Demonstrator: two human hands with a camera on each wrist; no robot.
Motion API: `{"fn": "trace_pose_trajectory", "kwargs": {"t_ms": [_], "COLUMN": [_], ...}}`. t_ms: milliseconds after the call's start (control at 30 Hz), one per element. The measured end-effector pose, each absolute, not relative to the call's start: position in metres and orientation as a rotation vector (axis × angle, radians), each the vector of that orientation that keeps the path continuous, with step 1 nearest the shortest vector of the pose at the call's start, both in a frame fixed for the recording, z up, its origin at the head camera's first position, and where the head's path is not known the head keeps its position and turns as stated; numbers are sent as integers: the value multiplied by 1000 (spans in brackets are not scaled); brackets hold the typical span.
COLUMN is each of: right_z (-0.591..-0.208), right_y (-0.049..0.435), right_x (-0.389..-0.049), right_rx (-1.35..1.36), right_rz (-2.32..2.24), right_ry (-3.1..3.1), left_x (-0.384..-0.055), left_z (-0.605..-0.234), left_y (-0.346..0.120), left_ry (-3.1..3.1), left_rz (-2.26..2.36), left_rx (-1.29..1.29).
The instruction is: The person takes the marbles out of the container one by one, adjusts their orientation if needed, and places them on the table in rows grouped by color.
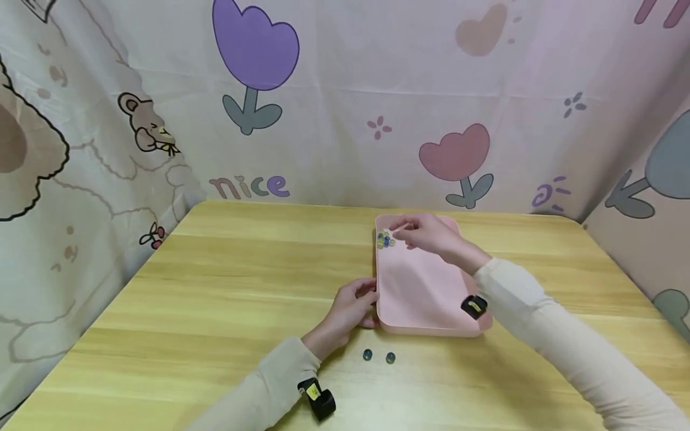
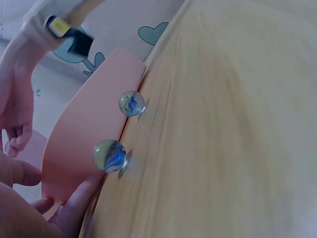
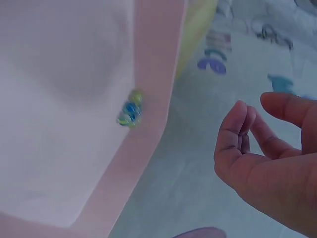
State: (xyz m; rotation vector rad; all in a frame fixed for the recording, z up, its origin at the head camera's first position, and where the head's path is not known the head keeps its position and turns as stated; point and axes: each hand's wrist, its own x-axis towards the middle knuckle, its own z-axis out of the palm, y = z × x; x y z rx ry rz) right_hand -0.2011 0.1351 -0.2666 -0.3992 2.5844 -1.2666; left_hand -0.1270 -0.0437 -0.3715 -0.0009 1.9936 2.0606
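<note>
Nearest the camera, the left sleeve (image 1: 269,383) enters from 6 o'clock, a black band (image 1: 318,400) at its cuff. Left hand (image 1: 347,308): at the tray's 8 o'clock, thumb and fingers parted against the outer wall, evidently steadying it; no closing over the rim is seen. Pink tray (image 1: 420,293): right of centre on the wooden table (image 1: 232,299). Loose marbles (image 1: 368,354) (image 1: 390,357): two, glassy with blue swirls, apart from each other, on the table outside the tray at its 7 o'clock. Marble cluster (image 1: 386,240): several blue and yellow-green, inside the tray at 10 o'clock. Right hand (image 1: 428,233): at the tray's 12 o'clock, fingertips just beside the cluster, grip parted and holding nothing. Step in hand, as judged: gathering marbles in the tray, most already inside. Next move, probably: swing the right hand toward 7 o'clock and pinch one loose marble lightly, lest it roll.
</note>
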Motion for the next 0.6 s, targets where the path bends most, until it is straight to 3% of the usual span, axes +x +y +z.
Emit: {"fn": "trace_pose_trajectory", "kwargs": {"t_ms": [600], "right_z": [-324], "right_y": [139], "right_x": [-255], "right_rx": [-268], "right_rz": [-1711], "right_ry": [2213], "left_x": [-126], "left_z": [-376], "left_y": [-44], "left_ry": [1974], "left_rz": [2083], "left_rx": [-1]}}
